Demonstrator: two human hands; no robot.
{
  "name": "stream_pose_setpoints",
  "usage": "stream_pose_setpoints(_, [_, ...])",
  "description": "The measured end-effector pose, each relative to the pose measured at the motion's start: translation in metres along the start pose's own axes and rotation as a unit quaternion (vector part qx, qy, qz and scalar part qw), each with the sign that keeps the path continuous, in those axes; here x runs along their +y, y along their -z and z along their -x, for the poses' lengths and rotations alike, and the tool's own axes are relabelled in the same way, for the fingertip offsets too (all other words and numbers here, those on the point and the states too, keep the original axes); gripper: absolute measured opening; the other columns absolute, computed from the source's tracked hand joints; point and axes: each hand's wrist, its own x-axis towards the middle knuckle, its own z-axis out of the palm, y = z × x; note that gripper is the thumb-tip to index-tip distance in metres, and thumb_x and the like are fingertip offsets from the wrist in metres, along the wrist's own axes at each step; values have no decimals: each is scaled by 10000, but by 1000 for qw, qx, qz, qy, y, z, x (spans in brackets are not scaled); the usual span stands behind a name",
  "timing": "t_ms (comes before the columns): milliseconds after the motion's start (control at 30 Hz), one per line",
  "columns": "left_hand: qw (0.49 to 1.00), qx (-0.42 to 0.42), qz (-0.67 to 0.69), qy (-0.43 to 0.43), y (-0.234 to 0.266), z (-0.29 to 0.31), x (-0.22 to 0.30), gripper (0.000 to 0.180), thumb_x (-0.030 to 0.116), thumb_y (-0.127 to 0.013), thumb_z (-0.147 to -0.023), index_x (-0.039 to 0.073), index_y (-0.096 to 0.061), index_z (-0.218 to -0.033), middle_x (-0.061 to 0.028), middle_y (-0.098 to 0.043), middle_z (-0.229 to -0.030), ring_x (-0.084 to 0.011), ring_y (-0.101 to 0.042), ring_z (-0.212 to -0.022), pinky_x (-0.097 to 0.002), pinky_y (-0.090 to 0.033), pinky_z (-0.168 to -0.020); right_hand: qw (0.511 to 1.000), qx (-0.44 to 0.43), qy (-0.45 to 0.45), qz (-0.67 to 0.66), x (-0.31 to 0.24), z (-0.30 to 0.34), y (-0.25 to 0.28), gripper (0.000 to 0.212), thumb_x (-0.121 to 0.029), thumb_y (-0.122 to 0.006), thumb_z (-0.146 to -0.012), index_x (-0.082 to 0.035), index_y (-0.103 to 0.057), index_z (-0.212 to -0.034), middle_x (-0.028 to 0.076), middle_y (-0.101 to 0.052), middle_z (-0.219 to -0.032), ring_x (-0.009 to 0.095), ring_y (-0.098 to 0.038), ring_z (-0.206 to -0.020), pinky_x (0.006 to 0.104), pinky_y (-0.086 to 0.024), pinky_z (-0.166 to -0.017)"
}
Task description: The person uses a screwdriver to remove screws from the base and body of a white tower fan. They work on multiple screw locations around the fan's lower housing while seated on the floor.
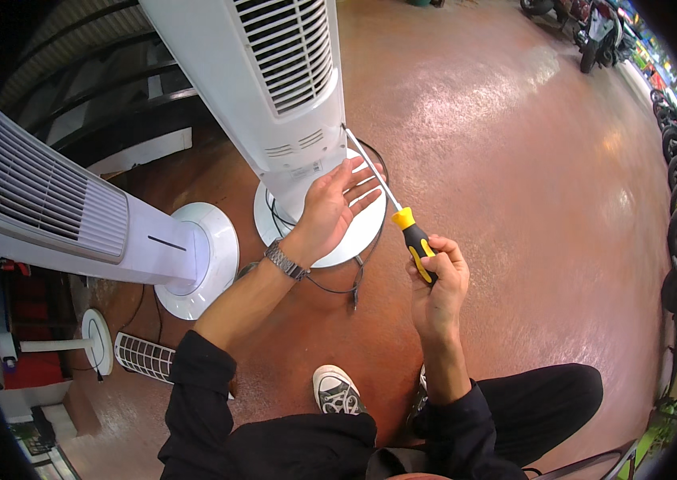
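A white tower fan (294, 132) with a slatted vent stands in front of me on its round white base (366, 228). My right hand (441, 280) is closed around the black and yellow handle of a screwdriver (404, 217). The long shaft slants up and left, and its tip meets the lower right edge of the fan's body. Palm up and fingers spread, my left hand (330, 204) is beside the fan's lower body, close to the shaft. Whether those fingers touch the shaft I cannot tell. A dark power cord (357, 280) trails over the base onto the floor.
Another white tower fan (142, 232) stands tilted in view at the left. Below it are a white grille panel (144, 356) and a small round stand (98, 340) on the reddish floor. Motorcycles (601, 36) line the far right.
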Motion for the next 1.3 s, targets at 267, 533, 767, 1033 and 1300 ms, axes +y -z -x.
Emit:
stream_pose_setpoints(267, [1000, 7, 15, -25, -4, -6, 9, 341, 215, -429, -1062, -24, -491, -1297, -167, -586, -1278, -260, -577, -1207, -380, -491, -1040, 984, -35, -146, -91, -11, 2, -49, 220, -63, -482, -946, -15, -451, -1158, 141, -523, -984, 193, -561, -815, 313, -488, -683])
stream_pose_setpoints(533, [998, -10, 54, -18, 3, -12, 13, 319, 194, -457, -1049, -18, -503, -1284, -155, -602, -1229, -244, -598, -1172, -371, -511, -1018, 991, -46, -119, -40, -7, -8, -77, 315, -147, -477, -1018, 45, -431, -1263, 120, -540, -1004, 143, -575, -785, 251, -514, -645])
stream_pose_setpoints(767, [997, -16, 64, -28, 12, -14, 14, 261, 194, -477, -1042, 4, -552, -1203, -135, -628, -1169, -224, -605, -1160, -366, -526, -1001, 955, -93, 56, 275, 3, -10, -74, 359, -104, -481, -1018, 84, -442, -1321, 113, -563, -1006, 97, -583, -735, 234, -514, -628])
stream_pose_setpoints(1033, [999, -46, 24, -4, 14, -17, 13, 218, 242, -529, -1029, 61, -605, -1123, -57, -660, -1073, -161, -623, -1032, -306, -528, -898, 980, -73, 15, 185, -3, -18, -81, 360, -106, -501, -998, 75, -451, -1306, 107, -595, -967, 103, -571, -657, 231, -484, -542])
stream_pose_setpoints(1300, [998, -60, 6, -13, 17, -24, 8, 259, 247, -561, -1012, 33, -594, -1154, -74, -651, -1067, -167, -625, -1030, -322, -517, -925, 973, -111, -201, 6, -19, -31, -75, 346, -181, -503, -1014, 61, -459, -1256, 126, -590, -968, 79, -493, -589, 149, -345, -415])
